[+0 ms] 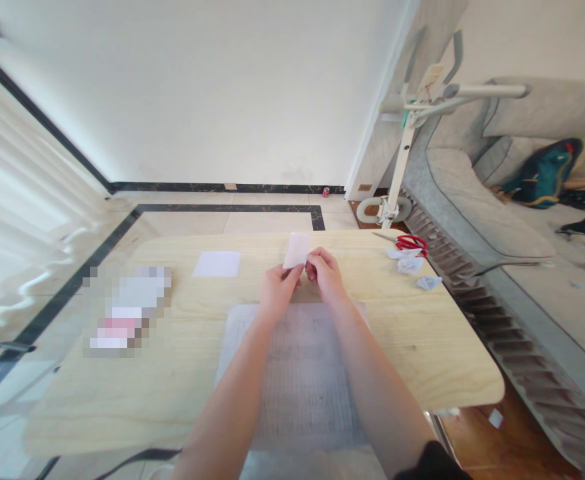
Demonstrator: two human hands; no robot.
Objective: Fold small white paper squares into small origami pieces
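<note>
Both my hands are raised over the far middle of a light wooden table [422, 347]. My left hand [278, 288] and my right hand [325, 273] pinch the lower edge of a small white piece of paper [297, 249], which stands up between the fingertips. Under my forearms lies a translucent cutting mat [297, 380] with faint grid lines. A flat white paper square [217, 264] rests on the table to the left of my hands.
Red-handled scissors [408, 243] and crumpled paper scraps [412, 265] sit at the table's far right. A blurred patch covers items at the left [127, 307]. A grey sofa [497, 220] with a person on it stands to the right, beside a white scooter [402, 160].
</note>
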